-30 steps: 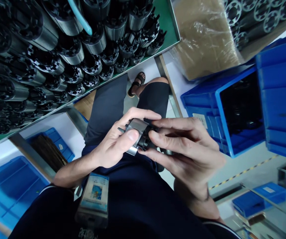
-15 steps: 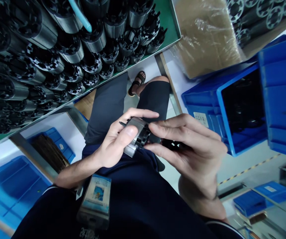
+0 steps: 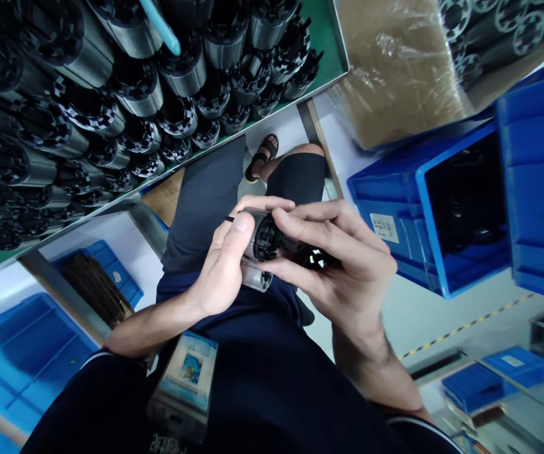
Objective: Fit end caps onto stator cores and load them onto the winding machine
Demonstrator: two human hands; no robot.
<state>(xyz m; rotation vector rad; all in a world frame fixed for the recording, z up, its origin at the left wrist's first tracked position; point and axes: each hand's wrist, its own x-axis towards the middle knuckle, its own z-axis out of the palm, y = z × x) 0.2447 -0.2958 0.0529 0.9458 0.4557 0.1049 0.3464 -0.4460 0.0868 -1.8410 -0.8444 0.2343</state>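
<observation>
Your left hand (image 3: 222, 268), centre-left of the frame, is curled nearly shut around a silver-and-black cylindrical part (image 3: 254, 222), with the thumb along its near side and the fingers passing over its far side. Your right hand (image 3: 350, 268), centre-right, enters from the lower right, its fingers half curled and bearing on the part's ribbed black end. A dark piece (image 3: 316, 258) lies within those fingers; from this view you cannot tell whether it is joined to the part. The part sits near the middle of the frame, between both hands and above your lap. Its long axis runs roughly across the frame: a thin black pin (image 3: 229, 219) points out past your left hand, and the ribbed end faces your right hand. Your left hand is nearer the silver body, your right nearer the black end. Beyond your hands, dark shorts (image 3: 295, 180) and a sandal (image 3: 262, 157) appear at upper centre. Racked black-and-silver cylinders (image 3: 87, 107) fill the upper left, and a blue plastic crate (image 3: 385, 202) stands at the right. Cardboard under clear plastic (image 3: 394, 69) lies at the upper right, a blue tray (image 3: 21, 353) at the lower left, and a hanging card holder (image 3: 189, 369) at lower centre.
</observation>
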